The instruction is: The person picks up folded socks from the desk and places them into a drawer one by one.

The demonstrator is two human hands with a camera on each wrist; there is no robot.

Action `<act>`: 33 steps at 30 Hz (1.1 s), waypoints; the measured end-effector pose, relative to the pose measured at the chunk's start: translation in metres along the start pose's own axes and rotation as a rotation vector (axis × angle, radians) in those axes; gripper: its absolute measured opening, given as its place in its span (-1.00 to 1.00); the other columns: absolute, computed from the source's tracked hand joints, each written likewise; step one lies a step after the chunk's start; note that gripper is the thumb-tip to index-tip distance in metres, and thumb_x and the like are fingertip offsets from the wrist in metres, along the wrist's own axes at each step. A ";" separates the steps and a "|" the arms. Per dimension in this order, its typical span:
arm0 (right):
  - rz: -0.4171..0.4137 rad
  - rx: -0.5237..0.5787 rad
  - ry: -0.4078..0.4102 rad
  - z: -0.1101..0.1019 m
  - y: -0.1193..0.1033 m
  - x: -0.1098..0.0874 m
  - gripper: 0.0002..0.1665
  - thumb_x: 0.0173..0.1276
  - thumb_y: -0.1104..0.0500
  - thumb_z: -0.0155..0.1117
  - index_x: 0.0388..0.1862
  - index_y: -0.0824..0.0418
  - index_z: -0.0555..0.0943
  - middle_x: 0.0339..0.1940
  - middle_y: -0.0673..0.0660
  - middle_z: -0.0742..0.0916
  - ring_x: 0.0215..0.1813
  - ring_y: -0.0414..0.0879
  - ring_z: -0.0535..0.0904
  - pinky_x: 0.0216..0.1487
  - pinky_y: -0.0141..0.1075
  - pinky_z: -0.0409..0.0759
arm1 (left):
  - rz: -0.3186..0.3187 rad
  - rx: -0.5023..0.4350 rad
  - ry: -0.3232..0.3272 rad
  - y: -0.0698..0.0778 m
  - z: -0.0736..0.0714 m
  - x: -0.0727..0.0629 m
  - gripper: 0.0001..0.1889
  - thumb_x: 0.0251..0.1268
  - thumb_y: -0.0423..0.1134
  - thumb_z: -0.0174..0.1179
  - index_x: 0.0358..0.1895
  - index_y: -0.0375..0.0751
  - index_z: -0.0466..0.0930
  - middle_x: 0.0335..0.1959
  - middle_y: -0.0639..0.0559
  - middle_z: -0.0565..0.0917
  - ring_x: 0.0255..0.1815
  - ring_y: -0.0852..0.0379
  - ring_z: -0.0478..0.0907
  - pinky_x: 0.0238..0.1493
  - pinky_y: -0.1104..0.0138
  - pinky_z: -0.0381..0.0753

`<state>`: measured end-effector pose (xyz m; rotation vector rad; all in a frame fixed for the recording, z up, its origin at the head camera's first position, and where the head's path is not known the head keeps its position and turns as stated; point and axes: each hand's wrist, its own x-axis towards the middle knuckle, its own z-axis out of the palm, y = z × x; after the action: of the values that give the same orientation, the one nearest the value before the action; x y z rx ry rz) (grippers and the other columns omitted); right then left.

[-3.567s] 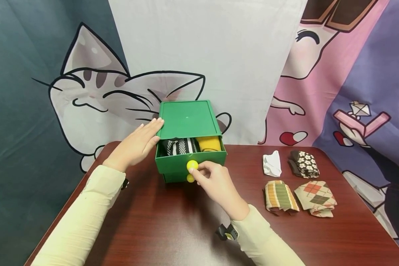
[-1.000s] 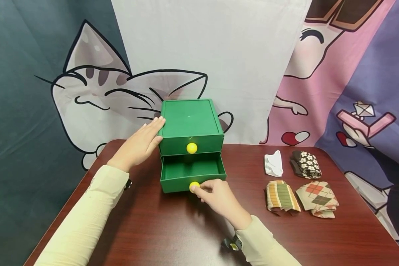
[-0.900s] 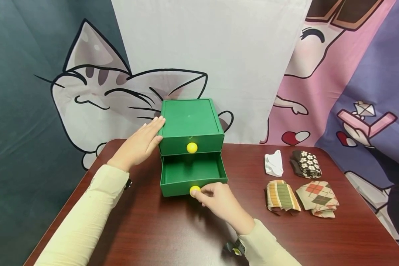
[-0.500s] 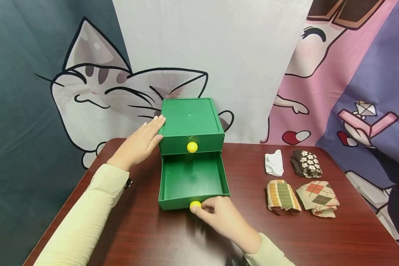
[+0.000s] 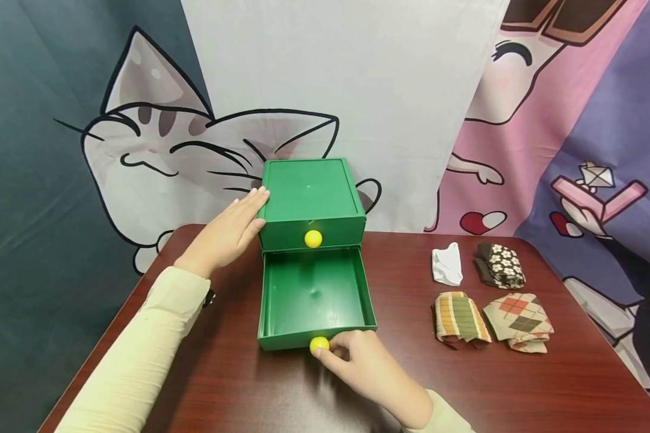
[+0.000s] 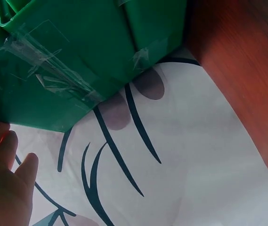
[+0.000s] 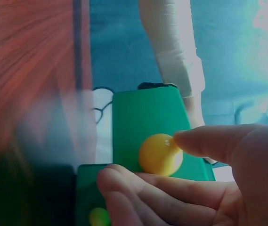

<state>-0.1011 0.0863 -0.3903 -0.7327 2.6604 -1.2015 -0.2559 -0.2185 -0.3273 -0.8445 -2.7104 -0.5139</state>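
A small green two-drawer cabinet [image 5: 311,189] stands at the back of the table. Its lower drawer [image 5: 314,294] is pulled far out and shows a bare green floor, while the upper drawer, with its own yellow knob [image 5: 313,239], is closed. Thumb and fingers of my right hand [image 5: 368,370] pinch the lower drawer's round yellow knob [image 5: 319,345]; the right wrist view shows the thumb on the yellow ball [image 7: 161,154]. My left hand [image 5: 224,234] lies with straight fingers along the cabinet's upper left edge.
To the right on the brown table [image 5: 563,391] lie a folded white cloth [image 5: 446,264], a dark flowered bundle [image 5: 501,266], a striped folded cloth [image 5: 460,319] and an argyle one [image 5: 520,323]. A printed curtain [image 5: 357,78] hangs close behind the cabinet.
The upper drawer, earlier partly out with striped and yellow cloths inside, is now closed. My right hand moved to the lower knob and drew that drawer toward me. The left hand stays put.
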 end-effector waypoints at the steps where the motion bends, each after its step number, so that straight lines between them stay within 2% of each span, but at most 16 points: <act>1: -0.005 -0.003 0.000 -0.001 -0.001 -0.001 -0.63 0.45 -0.10 0.30 -0.54 0.02 0.68 -0.62 -0.28 0.57 -0.49 -0.42 0.41 -0.45 -0.46 0.46 | 0.000 0.001 -0.002 0.000 0.000 0.000 -0.39 0.71 -0.03 -0.21 0.63 -0.26 0.02 0.64 -0.13 0.09 0.64 -0.13 -0.01 0.63 0.01 -0.10; 5: -0.010 -0.010 -0.011 -0.010 -0.003 -0.004 -0.72 0.45 -0.08 0.31 -0.35 0.04 0.77 -0.42 -0.24 0.74 -0.34 -0.40 0.59 -0.30 -0.40 0.61 | 0.001 0.005 -0.005 0.000 -0.001 0.000 -0.39 0.71 -0.03 -0.22 0.63 -0.26 0.02 0.64 -0.13 0.09 0.64 -0.13 -0.01 0.63 0.00 -0.09; 11: 0.022 -0.014 -0.008 -0.033 -0.014 -0.011 -0.78 0.47 -0.08 0.29 -0.30 -0.05 0.77 -0.39 -0.27 0.74 -0.32 -0.40 0.61 -0.26 -0.38 0.63 | 0.000 0.002 -0.004 0.001 -0.001 0.000 -0.39 0.71 -0.03 -0.23 0.63 -0.26 0.01 0.64 -0.13 0.08 0.64 -0.13 -0.02 0.63 -0.01 -0.08; 17: 0.009 0.029 0.132 -0.061 -0.017 -0.015 -0.84 0.45 0.03 0.35 -0.29 0.04 0.76 -0.45 -0.19 0.74 -0.41 -0.35 0.64 -0.36 -0.38 0.66 | -0.003 -0.005 -0.006 0.001 -0.001 0.000 -0.38 0.71 -0.02 -0.22 0.63 -0.26 0.02 0.64 -0.13 0.08 0.65 -0.11 -0.02 0.63 0.00 -0.09; 20: 0.002 0.059 0.217 -0.076 -0.012 -0.012 -0.89 0.44 0.11 0.36 -0.28 0.09 0.76 -0.48 -0.11 0.75 -0.44 -0.30 0.66 -0.39 -0.35 0.66 | 0.000 -0.007 -0.001 0.001 -0.001 0.000 -0.39 0.71 -0.03 -0.21 0.63 -0.26 0.02 0.64 -0.13 0.09 0.65 -0.11 -0.02 0.63 0.00 -0.09; 23: 0.017 0.095 0.266 -0.093 -0.004 -0.007 -0.92 0.44 0.16 0.36 -0.23 0.10 0.76 -0.43 -0.07 0.76 -0.40 -0.24 0.69 -0.35 -0.33 0.69 | 0.002 -0.006 0.002 0.001 -0.001 0.001 -0.39 0.71 -0.04 -0.20 0.63 -0.26 0.03 0.64 -0.12 0.09 0.65 -0.09 -0.03 0.63 0.00 -0.08; 29: 0.063 0.172 0.249 -0.126 0.025 0.011 -0.83 0.47 0.14 0.33 -0.11 0.21 0.74 -0.30 0.07 0.80 -0.29 -0.13 0.74 -0.19 -0.26 0.75 | 0.001 -0.009 0.003 0.001 -0.002 0.002 -0.39 0.71 -0.03 -0.21 0.63 -0.26 0.03 0.64 -0.13 0.09 0.65 -0.09 -0.03 0.63 0.00 -0.09; 33: 0.091 0.110 0.266 -0.144 0.053 0.026 -0.76 0.47 0.10 0.34 -0.08 0.26 0.73 -0.31 0.16 0.80 -0.31 -0.16 0.74 -0.25 -0.32 0.73 | -0.001 -0.011 0.002 0.002 -0.001 0.000 -0.39 0.70 -0.04 -0.19 0.62 -0.26 0.03 0.64 -0.12 0.10 0.65 -0.08 -0.03 0.63 0.01 -0.09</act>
<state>-0.1886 0.2003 -0.3297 -0.4577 2.7688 -1.5004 -0.2546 -0.2178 -0.3265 -0.8445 -2.7087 -0.5302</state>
